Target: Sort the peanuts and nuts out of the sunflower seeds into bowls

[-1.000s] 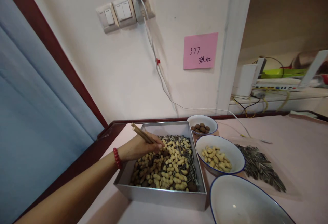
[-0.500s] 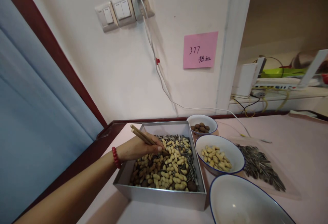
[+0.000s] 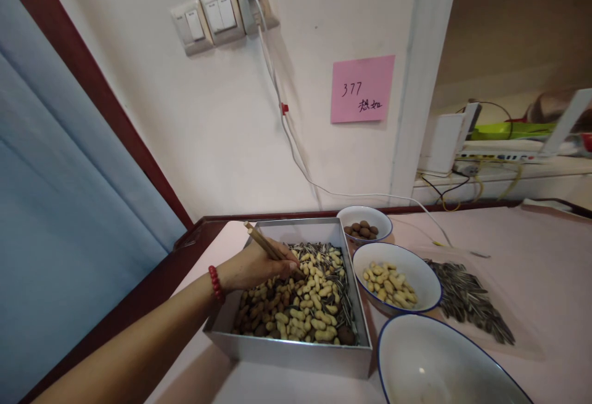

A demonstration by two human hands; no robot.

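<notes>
The pink-covered bench [image 3: 531, 256] carries a metal tray [image 3: 296, 354] near its left edge, three white bowls [image 3: 430, 287] beside it, and sunflower seeds [image 3: 472, 305] further right.

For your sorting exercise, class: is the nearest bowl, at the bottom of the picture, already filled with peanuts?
No, the nearest bowl shows only its bare white inside, while the peanuts lie in the middle bowl beyond it.

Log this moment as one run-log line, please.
left hand: grips chopsticks, tips in the metal tray of mixed peanuts and seeds | right hand: out of view | peanut bowl: beside the tray
</notes>
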